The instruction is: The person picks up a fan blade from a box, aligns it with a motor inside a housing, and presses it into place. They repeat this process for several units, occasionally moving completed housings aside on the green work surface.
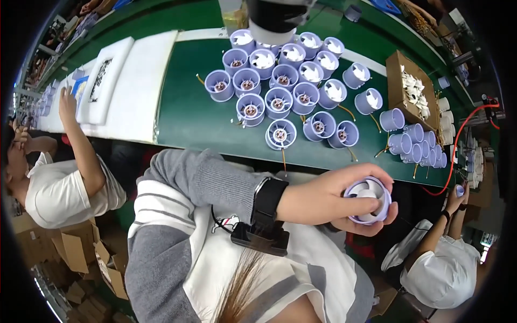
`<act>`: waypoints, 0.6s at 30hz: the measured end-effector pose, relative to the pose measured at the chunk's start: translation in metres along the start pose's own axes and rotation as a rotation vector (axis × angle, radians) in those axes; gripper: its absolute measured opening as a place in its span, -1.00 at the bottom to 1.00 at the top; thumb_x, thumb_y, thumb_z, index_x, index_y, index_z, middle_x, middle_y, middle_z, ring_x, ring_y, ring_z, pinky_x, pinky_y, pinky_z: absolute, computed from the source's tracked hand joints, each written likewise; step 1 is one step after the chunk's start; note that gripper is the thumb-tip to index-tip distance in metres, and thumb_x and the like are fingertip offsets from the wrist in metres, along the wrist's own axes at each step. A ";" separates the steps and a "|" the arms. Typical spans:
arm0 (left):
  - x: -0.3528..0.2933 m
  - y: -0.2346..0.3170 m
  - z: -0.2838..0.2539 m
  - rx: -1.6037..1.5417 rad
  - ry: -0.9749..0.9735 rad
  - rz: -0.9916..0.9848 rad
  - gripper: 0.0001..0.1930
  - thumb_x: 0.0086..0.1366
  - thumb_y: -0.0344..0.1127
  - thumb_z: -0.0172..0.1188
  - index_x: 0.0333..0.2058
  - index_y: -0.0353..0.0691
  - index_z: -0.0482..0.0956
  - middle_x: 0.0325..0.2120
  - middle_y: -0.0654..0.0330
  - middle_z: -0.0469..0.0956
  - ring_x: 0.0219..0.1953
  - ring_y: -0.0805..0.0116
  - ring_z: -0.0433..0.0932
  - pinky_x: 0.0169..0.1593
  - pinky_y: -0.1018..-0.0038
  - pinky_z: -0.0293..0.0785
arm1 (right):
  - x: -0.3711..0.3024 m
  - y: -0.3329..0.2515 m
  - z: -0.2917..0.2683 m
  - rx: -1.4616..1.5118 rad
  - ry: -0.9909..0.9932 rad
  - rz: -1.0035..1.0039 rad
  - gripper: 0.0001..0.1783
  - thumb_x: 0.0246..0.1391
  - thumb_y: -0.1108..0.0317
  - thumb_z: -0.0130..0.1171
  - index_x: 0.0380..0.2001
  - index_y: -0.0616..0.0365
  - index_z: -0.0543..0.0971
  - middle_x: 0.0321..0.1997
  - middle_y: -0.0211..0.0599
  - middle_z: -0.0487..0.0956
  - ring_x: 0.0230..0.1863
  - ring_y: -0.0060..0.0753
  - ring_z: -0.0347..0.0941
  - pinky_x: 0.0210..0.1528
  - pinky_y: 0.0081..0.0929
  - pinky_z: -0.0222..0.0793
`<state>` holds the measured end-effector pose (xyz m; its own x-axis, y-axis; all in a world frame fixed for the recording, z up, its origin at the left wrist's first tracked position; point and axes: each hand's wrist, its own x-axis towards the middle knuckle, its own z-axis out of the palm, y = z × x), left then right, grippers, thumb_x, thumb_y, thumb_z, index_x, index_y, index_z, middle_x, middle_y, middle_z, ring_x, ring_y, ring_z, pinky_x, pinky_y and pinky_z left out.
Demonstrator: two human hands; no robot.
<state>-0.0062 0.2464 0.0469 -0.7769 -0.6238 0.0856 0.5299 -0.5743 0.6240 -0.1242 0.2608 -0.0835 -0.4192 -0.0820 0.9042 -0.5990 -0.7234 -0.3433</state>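
In front of my body, at the right, is a lavender round fan housing [385, 211] with a white fan blade wheel [370, 189] inside its mouth. My left hand [323, 200] reaches across from the left; its thumb presses on the blades while its fingers curve round the far rim. Underneath, my right hand [362, 227] cups the housing, its fingers closed about the near side; most of that hand is hidden. On the bench beyond stand several like housings, some with white blades [293, 52], others showing a copper-coloured motor core [280, 134]. Thin wires trail from some.
A cardboard box [397, 81] of loose white blade wheels sits at the right, near stacked lavender housings [401, 144]. A red hose [458, 140] hangs beside them. White foam sheets [142, 81] lie left on the green bench [199, 126]. Co-workers sit on both sides. A dark cylindrical fixture [277, 16] overhangs the far edge.
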 end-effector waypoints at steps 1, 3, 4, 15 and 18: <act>-0.001 0.004 0.008 -0.053 -0.011 0.008 -0.61 0.29 -0.35 0.07 0.07 -0.28 0.28 -0.06 0.08 0.38 0.11 0.23 0.29 0.10 0.34 0.29 | -0.002 -0.005 0.003 -0.002 -0.032 0.008 -0.43 0.19 0.18 -0.03 0.20 0.17 0.15 0.11 -0.09 0.34 0.05 -0.17 0.36 0.03 -0.33 0.33; -0.002 -0.002 0.011 -0.111 0.010 0.030 -0.62 0.29 -0.37 0.07 0.06 -0.29 0.27 -0.06 0.06 0.37 0.10 0.21 0.31 0.09 0.34 0.31 | -0.010 -0.016 0.007 0.012 -0.088 0.032 -0.44 0.18 0.18 -0.03 0.19 0.18 0.16 0.09 -0.08 0.35 0.05 -0.15 0.37 0.02 -0.32 0.34; -0.001 -0.009 0.009 0.342 -0.023 0.343 -0.67 0.25 -0.39 0.06 -0.01 -0.27 0.31 -0.11 0.05 0.36 -0.04 0.17 0.39 -0.03 0.37 0.38 | -0.014 -0.021 0.009 0.026 -0.112 0.047 -0.44 0.18 0.18 -0.02 0.18 0.18 0.17 0.09 -0.07 0.36 0.04 -0.15 0.37 0.02 -0.31 0.34; -0.020 -0.007 0.034 1.592 0.015 0.880 -0.83 0.00 -0.30 0.16 -0.38 -0.14 0.46 -0.51 0.11 0.39 -0.41 0.24 0.38 -0.62 0.47 0.31 | -0.039 -0.038 0.047 0.146 -0.294 0.077 -0.49 0.15 0.20 0.00 0.10 0.22 0.23 0.02 -0.01 0.42 0.00 -0.07 0.39 -0.01 -0.23 0.35; -0.021 -0.007 0.033 1.594 0.065 0.923 -0.83 -0.04 -0.30 0.16 -0.41 -0.10 0.46 -0.61 0.17 0.37 -0.42 0.28 0.37 -0.67 0.48 0.25 | -0.035 -0.035 0.051 0.139 -0.329 0.050 -0.50 0.15 0.20 0.01 0.08 0.24 0.25 0.00 0.00 0.44 -0.01 -0.04 0.39 -0.01 -0.21 0.35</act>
<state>-0.0045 0.2810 0.0665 -0.4281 -0.4502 0.7836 -0.0879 0.8837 0.4597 -0.0544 0.2540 -0.0902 -0.1898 -0.3198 0.9283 -0.4754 -0.7973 -0.3719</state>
